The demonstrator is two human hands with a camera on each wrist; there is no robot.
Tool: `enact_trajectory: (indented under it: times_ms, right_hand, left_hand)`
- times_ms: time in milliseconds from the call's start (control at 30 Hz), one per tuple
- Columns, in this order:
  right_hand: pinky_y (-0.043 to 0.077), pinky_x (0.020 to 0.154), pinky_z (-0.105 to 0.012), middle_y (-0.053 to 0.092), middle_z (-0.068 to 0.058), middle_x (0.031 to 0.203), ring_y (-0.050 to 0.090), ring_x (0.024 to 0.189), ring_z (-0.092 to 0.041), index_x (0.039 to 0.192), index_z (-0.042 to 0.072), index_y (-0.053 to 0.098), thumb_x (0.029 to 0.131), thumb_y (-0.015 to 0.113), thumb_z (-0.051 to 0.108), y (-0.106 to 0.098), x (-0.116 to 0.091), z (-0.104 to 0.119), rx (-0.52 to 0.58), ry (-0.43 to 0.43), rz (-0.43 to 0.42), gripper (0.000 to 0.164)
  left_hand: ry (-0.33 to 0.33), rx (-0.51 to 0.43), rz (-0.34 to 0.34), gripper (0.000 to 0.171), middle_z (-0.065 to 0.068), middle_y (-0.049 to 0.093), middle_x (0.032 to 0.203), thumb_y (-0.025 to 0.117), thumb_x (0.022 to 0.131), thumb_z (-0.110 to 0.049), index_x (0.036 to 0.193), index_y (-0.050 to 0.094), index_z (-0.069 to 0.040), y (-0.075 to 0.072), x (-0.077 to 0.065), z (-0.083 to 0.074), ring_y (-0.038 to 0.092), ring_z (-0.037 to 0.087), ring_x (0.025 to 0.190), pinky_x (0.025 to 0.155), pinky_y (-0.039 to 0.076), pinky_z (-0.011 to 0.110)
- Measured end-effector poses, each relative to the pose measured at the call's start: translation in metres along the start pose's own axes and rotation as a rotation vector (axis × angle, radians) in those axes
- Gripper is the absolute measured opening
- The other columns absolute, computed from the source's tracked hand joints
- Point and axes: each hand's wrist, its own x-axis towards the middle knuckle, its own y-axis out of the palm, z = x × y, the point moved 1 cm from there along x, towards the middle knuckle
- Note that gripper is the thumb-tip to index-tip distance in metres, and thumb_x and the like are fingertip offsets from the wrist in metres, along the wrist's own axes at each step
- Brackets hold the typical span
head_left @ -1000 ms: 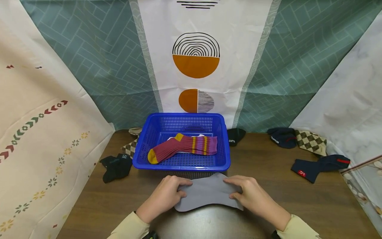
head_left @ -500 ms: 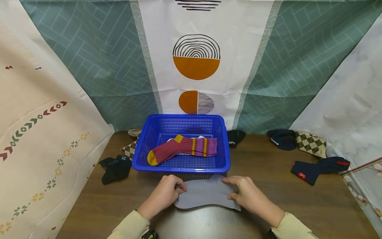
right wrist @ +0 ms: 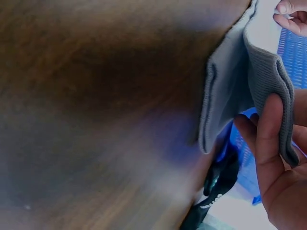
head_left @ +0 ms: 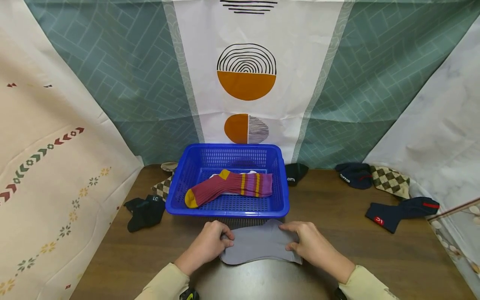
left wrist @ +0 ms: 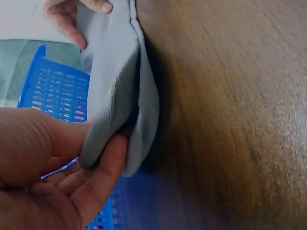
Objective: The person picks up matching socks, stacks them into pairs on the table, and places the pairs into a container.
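Note:
Two grey socks [head_left: 258,243] lie one over the other in front of the blue basket, toes to the left and cuffs to the right. My left hand [head_left: 211,243] pinches the toe end of the upper sock. In the left wrist view, its thumb is above the fabric and a finger [left wrist: 108,163] reaches into the gap between the two layers. At the other end my right hand [head_left: 309,241] pinches the upper sock's ribbed cuff [right wrist: 271,72] between thumb and fingers. The lower sock's cuff [right wrist: 211,110] hangs apart from it in the right wrist view.
The blue basket [head_left: 226,212] holds a maroon, yellow and purple striped sock [head_left: 228,185] with white fabric under it. Black socks [head_left: 146,211] lie left of it, another black sock [head_left: 296,173] right. Navy socks [head_left: 390,213] and a checkered sock [head_left: 391,180] lie at far right.
My left hand has shifted slightly left, its fingers going from lying on the grey fabric to pinching the toe end. My right hand has moved slightly left, still at the cuff.

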Motion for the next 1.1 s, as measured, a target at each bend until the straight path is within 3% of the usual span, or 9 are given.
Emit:
enact_trajectory:
  times_ms: [300,533,733,967,1100]
  right_hand:
    - [0.050,0.089,-0.036,0.068,-0.002,0.113,0.062,0.109,-0.017,0.111,0.013,0.069,0.064,0.084,0.012,0.001,0.001,-0.002,0.008,0.034,0.018,0.049]
    - [0.051,0.088,-0.036,0.068,-0.005,0.112,0.062,0.108,-0.019,0.110,0.010,0.069,0.064,0.084,0.009,0.007,0.001,-0.004,0.007,-0.013,0.027,0.049]
    - [0.050,0.090,-0.036,0.066,-0.007,0.118,0.060,0.112,-0.020,0.111,0.013,0.069,0.064,0.084,0.009,0.010,0.000,-0.005,0.019,0.018,0.025,0.050]
    - [0.049,0.092,-0.036,0.066,-0.003,0.117,0.060,0.112,-0.019,0.113,0.013,0.067,0.067,0.083,0.014,0.004,0.001,-0.007,0.006,-0.006,0.039,0.049]
    - [0.051,0.089,-0.034,0.067,0.001,0.113,0.061,0.109,-0.015,0.110,0.015,0.068,0.071,0.081,0.022,-0.006,0.001,-0.009,-0.003,-0.022,0.033,0.042]
  left_hand:
    - [0.009,0.001,0.014,0.006,-0.007,0.064,0.070,0.073,0.076,-0.008,0.076,0.071,-0.014,-0.002,0.000,-0.001,0.047,0.005,0.058,0.051,0.041,0.020]
    - [-0.012,-0.001,0.048,0.006,-0.007,0.064,0.072,0.073,0.077,-0.007,0.077,0.070,-0.013,-0.002,0.000,0.001,0.049,0.006,0.060,0.053,0.042,0.021]
    - [-0.016,-0.013,0.058,0.007,-0.008,0.062,0.071,0.072,0.077,-0.007,0.078,0.070,-0.014,0.000,0.001,0.005,0.049,0.007,0.061,0.053,0.042,0.022]
    - [0.003,-0.026,0.042,0.005,-0.008,0.062,0.071,0.072,0.077,-0.010,0.079,0.070,-0.013,0.000,-0.001,0.007,0.049,0.006,0.063,0.055,0.042,0.022]
    - [0.047,0.001,-0.014,0.005,-0.009,0.060,0.070,0.073,0.078,-0.016,0.081,0.069,-0.016,-0.003,-0.002,0.005,0.048,0.005,0.062,0.054,0.040,0.020]
